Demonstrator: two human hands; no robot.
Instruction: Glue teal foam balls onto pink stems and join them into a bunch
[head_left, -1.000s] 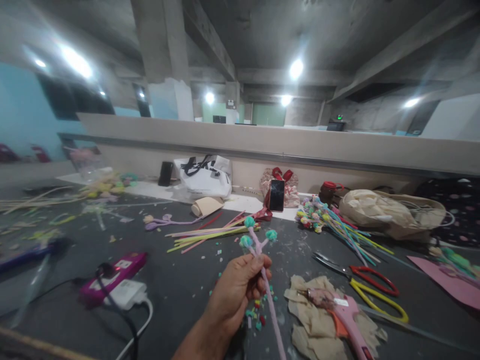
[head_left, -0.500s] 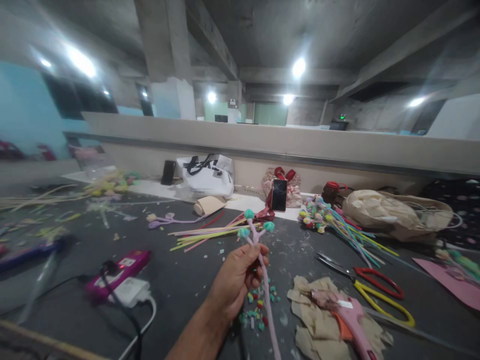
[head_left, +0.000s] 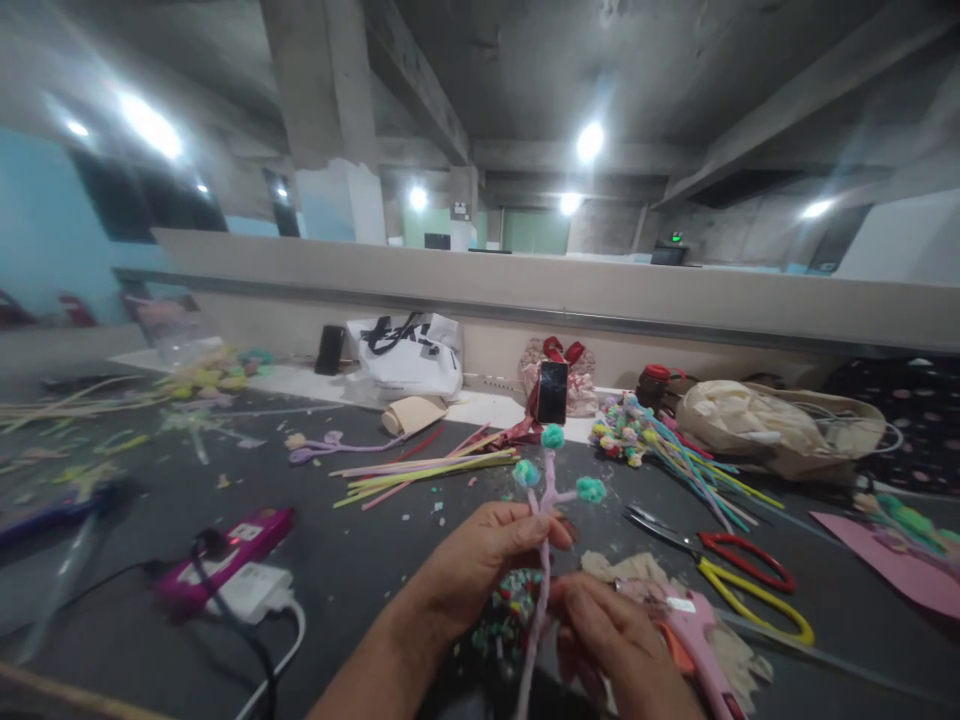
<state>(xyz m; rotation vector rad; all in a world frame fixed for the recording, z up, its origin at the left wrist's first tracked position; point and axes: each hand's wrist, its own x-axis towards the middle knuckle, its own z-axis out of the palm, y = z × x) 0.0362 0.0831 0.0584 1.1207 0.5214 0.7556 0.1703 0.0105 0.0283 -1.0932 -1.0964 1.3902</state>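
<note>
A lilac pipe-cleaner flower (head_left: 550,487) with three turquoise tufts stands upright in front of me, its long stem running down to the lower edge. My left hand (head_left: 480,560) pinches this stem just below where the branches fork. Lower down on the right, my right hand (head_left: 619,640) is closed, fingertips right beside the stem; what they hold, if anything, is hidden. Small coloured clippings (head_left: 510,605) lie on the dark table (head_left: 360,570) behind the stem. Just past my right hand lies a pink glue gun (head_left: 701,630) on crumpled beige paper (head_left: 742,660), partly covered by that hand.
Scissors (head_left: 739,560) with red and yellow handles lie at right. Loose pipe cleaners (head_left: 427,475) and a finished flower bundle (head_left: 626,425) are farther back. A propped phone (head_left: 553,392) stands by the partition. At left sit a magenta power strip (head_left: 225,560) and its cables.
My right hand has come in from the lower right to beside the stem. The flower has shifted right and slightly down in my left hand, its side branches spread wider.
</note>
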